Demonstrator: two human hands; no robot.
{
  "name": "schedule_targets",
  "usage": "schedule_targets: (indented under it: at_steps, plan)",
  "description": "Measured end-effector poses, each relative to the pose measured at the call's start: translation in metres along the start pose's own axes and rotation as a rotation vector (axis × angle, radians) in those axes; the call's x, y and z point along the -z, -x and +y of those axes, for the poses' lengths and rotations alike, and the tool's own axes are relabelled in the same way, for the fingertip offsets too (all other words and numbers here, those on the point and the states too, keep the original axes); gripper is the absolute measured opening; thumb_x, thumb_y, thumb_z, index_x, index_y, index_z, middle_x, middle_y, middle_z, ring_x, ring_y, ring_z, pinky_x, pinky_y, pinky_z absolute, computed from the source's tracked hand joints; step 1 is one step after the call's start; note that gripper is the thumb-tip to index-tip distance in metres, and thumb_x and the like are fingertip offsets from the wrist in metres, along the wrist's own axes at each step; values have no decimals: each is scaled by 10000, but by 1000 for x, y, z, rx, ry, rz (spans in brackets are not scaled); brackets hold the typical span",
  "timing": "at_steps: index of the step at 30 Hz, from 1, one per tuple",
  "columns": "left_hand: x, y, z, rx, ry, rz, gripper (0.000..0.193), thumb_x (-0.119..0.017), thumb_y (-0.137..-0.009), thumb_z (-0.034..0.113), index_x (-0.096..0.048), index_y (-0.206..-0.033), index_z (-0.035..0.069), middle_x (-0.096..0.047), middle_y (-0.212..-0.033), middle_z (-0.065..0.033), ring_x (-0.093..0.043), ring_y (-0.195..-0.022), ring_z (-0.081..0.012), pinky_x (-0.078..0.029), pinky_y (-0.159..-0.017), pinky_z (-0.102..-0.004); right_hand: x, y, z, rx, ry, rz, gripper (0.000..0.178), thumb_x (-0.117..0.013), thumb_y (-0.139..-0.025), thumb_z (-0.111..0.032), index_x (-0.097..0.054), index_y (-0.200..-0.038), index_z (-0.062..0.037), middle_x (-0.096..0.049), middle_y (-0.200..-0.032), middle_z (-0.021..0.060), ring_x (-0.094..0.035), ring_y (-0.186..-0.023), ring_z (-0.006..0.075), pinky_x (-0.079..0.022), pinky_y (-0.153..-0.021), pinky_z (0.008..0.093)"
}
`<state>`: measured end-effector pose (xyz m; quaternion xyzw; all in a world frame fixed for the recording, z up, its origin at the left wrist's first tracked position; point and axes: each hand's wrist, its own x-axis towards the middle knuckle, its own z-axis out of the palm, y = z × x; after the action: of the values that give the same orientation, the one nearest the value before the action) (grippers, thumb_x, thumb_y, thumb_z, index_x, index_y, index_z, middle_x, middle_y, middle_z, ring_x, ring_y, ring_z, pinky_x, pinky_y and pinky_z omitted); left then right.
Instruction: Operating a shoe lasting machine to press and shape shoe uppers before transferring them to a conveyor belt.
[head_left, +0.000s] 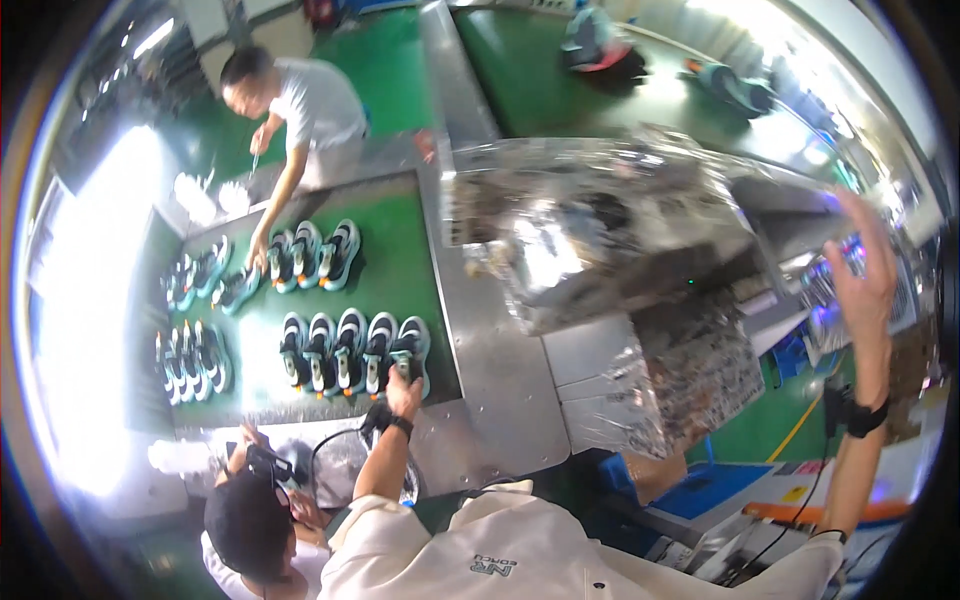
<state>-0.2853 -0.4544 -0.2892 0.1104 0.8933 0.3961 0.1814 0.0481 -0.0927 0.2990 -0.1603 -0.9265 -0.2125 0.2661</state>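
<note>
At seven o'clock from the centre of the view: left hand (404, 393), bare, fingers closed on the near end of a sneaker (411, 345), dark and white with a pale teal sole. Position of sneaker: rightmost of the near row, on a green work surface (395, 230). At the left wrist: black strapped device (378, 416) with cable.

Outward, clock directions taken from that hand:
- Ten o'clock, just beside: four like sneakers (350, 340), side by side, same row.
- Eleven o'clock: three sneakers (307, 255), far row.
- Ten o'clock, farther: co-worker's hand (259, 252) on a slanted sneaker (236, 292); its owner, in a pale top, leans over from eleven.
- Nine o'clock: close-set sneakers (205, 360), near row.
- Eight o'clock: second co-worker in a black cap (245, 525).
- Four o'clock, near: grey metal border (495, 390).
- Two o'clock: crumpled clear sheeting (620, 200).

At three o'clock of the whole view: right hand (866, 285), raised, slightly blurred, thumb and fingers apart, near purple-lit equipment (822, 296); black wrist strap (865, 418) below.
</note>
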Motion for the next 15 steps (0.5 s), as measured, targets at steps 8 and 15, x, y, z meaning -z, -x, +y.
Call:
schedule_targets:
  at_steps: [8, 15]
  plan:
    - [-15, -22, -11, 84, -130, 56, 733, -722, -805, 330, -377, -1365, 6, -592, -1191, -292, -629, -971, -479, -513, -815, -516, -137, -221, -45, 380, 42, -168, 830, -629, -685, 159, -451, -1442, -129, -452, -1482, 105, -420, -1376, 295, -338, -1153, 385]
    - [-69, -45, -14, 115, -85, 155, 560, -740, -795, 316, -564, -1242, 28, -644, -1146, -224, -618, -1035, -413, -486, -895, -458, -195, -297, -33, 828, 62, 0, 360, -740, -846, -300, -625, -1062, -36, -683, -1064, 98, -663, -872, 247, -535, -724, 401]
